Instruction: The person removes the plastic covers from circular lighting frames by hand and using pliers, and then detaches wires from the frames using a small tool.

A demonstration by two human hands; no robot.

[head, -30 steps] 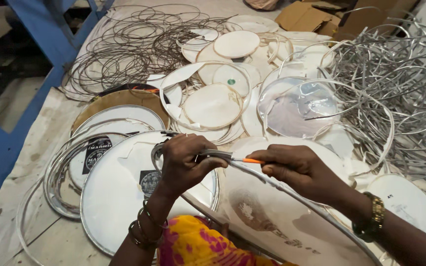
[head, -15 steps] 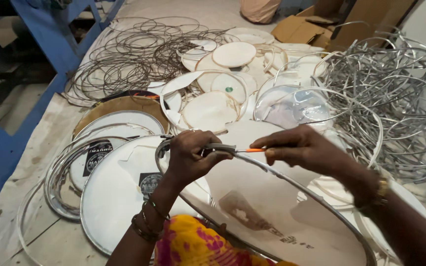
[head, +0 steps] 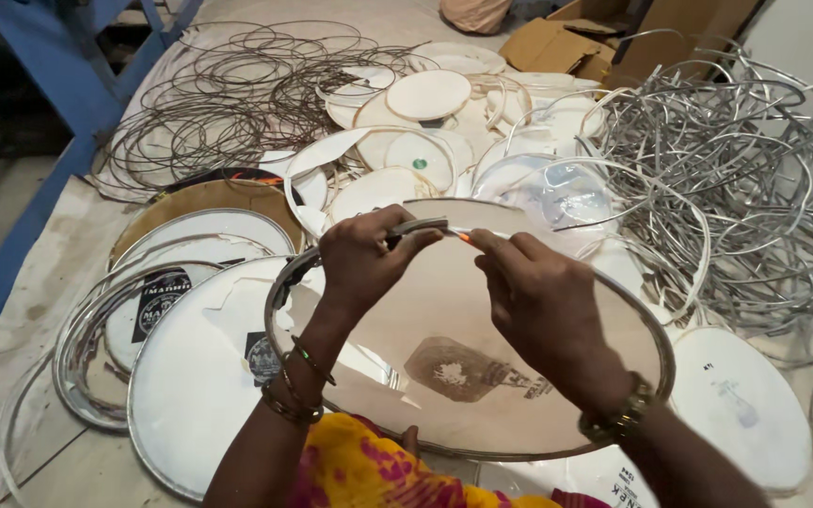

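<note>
1. Head view: a large round drum skin (head: 482, 376), tan and translucent with a metal hoop, fills the lower middle of the frame. It is tipped up, its far rim raised toward the hands and its near rim low by the yellow cloth (head: 369, 470). Its face looks up at the camera, and its widest span runs left to right.
2. A thin tool with an orange tip (head: 464, 238) lies roughly level along the far rim, its long axis running left to right.
3. Against the earlier pictures, the skin now stands steeper and nearer the camera, and both hands have risen toward the middle of the frame.
4. The left hand (head: 364, 259) is bent at the wrist, its fingers closed over the hoop at the top rim, with bangles on the forearm.
5. The right hand (head: 543, 301), a watch on its wrist, has its fingers pressed together, pinching the tool at the rim.
6. White drum skins (head: 190, 395) lie at lower left, and tangled metal hoops (head: 755, 188) fill the upper right.
</note>
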